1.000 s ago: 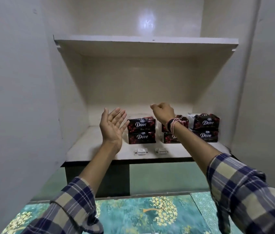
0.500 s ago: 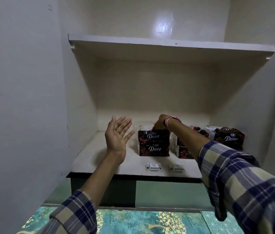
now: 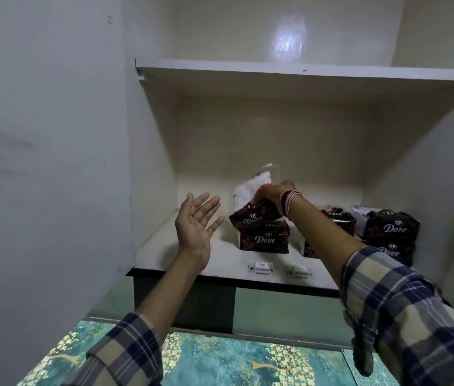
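Note:
Several dark Dove packs stand on the lower shelf [image 3: 164, 246] of a wall niche. My right hand [image 3: 273, 195] grips the top pack [image 3: 251, 210] of the left stack and tilts it up, its white end raised. Beneath it, the bottom pack [image 3: 264, 239] stays flat on the shelf. My left hand [image 3: 196, 227] hovers to the left of this stack, palm up, fingers spread, holding nothing. A middle stack [image 3: 337, 218] is partly hidden behind my right forearm. A right stack [image 3: 390, 229] sits near the niche's right wall.
Two small white sachets [image 3: 260, 267] [image 3: 299, 271] lie near the shelf's front edge. An upper shelf [image 3: 304, 73] spans the niche above. A plain wall [image 3: 47, 162] closes in the left side. A teal patterned mat [image 3: 220, 360] covers the floor below.
My right hand has gripped the top pack of the left stack and lifted it to a tilt. The view has moved closer to the niche. My left hand stays open beside the stack.

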Demonstrator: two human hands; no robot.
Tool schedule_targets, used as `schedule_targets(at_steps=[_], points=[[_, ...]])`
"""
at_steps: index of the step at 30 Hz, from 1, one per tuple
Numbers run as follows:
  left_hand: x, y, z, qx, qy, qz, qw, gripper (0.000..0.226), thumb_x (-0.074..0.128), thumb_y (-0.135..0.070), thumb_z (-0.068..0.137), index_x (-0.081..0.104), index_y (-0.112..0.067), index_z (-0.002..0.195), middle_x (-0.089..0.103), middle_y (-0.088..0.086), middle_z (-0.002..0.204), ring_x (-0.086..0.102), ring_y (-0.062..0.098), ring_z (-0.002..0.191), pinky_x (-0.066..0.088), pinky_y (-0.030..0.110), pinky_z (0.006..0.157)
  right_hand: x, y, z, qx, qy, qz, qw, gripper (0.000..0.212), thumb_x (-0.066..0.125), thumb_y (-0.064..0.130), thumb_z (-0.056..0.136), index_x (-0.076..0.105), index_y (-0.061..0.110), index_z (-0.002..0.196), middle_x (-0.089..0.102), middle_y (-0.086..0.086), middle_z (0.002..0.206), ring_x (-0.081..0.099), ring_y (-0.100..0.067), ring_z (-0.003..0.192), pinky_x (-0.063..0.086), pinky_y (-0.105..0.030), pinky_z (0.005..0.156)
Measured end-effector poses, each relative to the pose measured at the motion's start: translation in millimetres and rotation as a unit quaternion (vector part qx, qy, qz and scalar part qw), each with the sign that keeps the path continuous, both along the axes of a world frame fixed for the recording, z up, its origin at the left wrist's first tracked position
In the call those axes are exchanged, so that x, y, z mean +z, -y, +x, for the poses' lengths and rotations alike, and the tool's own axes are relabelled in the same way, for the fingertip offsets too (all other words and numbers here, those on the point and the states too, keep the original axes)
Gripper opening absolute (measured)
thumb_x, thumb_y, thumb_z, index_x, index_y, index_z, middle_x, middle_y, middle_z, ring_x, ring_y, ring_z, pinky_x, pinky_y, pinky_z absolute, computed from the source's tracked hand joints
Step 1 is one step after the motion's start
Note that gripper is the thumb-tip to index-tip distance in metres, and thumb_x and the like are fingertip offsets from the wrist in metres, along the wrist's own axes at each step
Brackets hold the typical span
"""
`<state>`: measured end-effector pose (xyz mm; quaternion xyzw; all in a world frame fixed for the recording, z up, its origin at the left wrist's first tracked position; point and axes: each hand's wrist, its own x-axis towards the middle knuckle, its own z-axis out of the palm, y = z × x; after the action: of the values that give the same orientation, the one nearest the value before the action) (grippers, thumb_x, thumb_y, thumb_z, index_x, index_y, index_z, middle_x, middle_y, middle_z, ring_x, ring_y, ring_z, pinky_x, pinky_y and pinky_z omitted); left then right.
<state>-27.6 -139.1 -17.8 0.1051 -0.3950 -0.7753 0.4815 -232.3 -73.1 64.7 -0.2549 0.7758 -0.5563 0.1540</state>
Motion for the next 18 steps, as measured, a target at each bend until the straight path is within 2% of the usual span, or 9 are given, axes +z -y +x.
schedule_targets(at_steps=[2,4,5,6,9,12,15,18], points=[[-4.9,-6.2,5.4,0.004,-0.005,0.005,1.000,0.055,0.049,-0.049,0.101,0.062,-0.008,0.135,0.075,0.015,0.125,0.069,0.025,0.122,0.052,0.050,0.105,-6.7,-10.0,9.8,-0.008,0.044,-0.094,0.995,0.100,0.096,0.014,0.030,0.057,0.004,0.122,0.071,-0.012,0.101,0.071,-0.034,0.089,0.063,-0.045,0.078],[-12.5,-15.4,12.4,0.007,-0.009,0.013,1.000,0.055,0.049,-0.049,0.101,0.062,-0.008,0.135,0.075,0.015,0.125,0.069,0.025,0.122,0.052,0.051,0.107,-8.2,-38.7,40.9,0.002,0.091,-0.176,0.980,0.064,0.094,0.004,0.050,0.063,0.003,0.107,0.073,-0.011,0.094,0.071,-0.028,0.078,0.061,-0.032,0.057],[-17.5,-20.5,16.3,0.009,-0.012,0.018,1.000,0.055,0.049,-0.049,0.101,0.062,-0.008,0.135,0.075,0.015,0.124,0.069,0.026,0.122,0.051,0.050,0.107,-11.9,-49.2,48.8,0.015,0.109,-0.210,0.971,0.050,0.090,-0.002,0.059,0.065,0.002,0.102,0.073,-0.012,0.091,0.071,-0.026,0.072,0.059,-0.030,0.048],[-23.3,-26.3,20.1,0.011,-0.013,0.022,1.000,0.055,0.049,-0.049,0.101,0.063,-0.007,0.135,0.075,0.016,0.124,0.069,0.026,0.122,0.051,0.050,0.107,-17.4,-60.1,56.6,0.032,0.122,-0.237,0.963,0.043,0.088,-0.005,0.063,0.066,0.001,0.099,0.074,-0.014,0.090,0.072,-0.027,0.069,0.060,-0.032,0.047],[-44.6,-44.5,31.8,0.021,-0.012,0.032,0.999,0.055,0.048,-0.047,0.101,0.062,-0.006,0.134,0.075,0.018,0.124,0.069,0.028,0.121,0.050,0.050,0.108,-48.2,-90.8,76.5,0.068,0.127,-0.291,0.946,0.042,0.090,-0.001,0.064,0.072,-0.001,0.102,0.079,-0.020,0.099,0.078,-0.034,0.081,0.066,-0.046,0.070],[-71.8,-61.6,43.8,0.026,-0.011,0.050,0.998,0.055,0.048,-0.046,0.102,0.062,-0.005,0.135,0.073,0.020,0.125,0.068,0.030,0.124,0.052,0.048,0.106,-94.7,-121.8,88.9,0.091,0.095,-0.323,0.937,0.043,0.089,0.003,0.068,0.072,0.000,0.108,0.078,-0.019,0.106,0.077,-0.036,0.096,0.063,-0.049,0.085],[-107.5,-82.0,56.6,0.038,-0.002,0.085,0.996,0.055,0.050,-0.047,0.100,0.064,-0.005,0.132,0.073,0.017,0.117,0.068,0.030,0.120,0.051,0.047,0.105,-149.2,-155.4,99.6,0.125,0.089,-0.333,0.931,0.048,0.085,-0.001,0.073,0.067,-0.006,0.117,0.077,-0.018,0.105,0.075,-0.034,0.095,0.062,-0.047,0.088],[-150.9,-104.2,67.4,0.054,0.020,0.111,0.992,0.056,0.051,-0.048,0.099,0.065,-0.004,0.131,0.073,0.015,0.113,0.069,0.028,0.114,0.050,0.045,0.104,-212.9,-180.3,105.6,0.114,0.119,-0.309,0.937,0.048,0.086,-0.002,0.072,0.066,-0.003,0.116,0.077,-0.013,0.099,0.075,-0.032,0.090,0.062,-0.049,0.084]])
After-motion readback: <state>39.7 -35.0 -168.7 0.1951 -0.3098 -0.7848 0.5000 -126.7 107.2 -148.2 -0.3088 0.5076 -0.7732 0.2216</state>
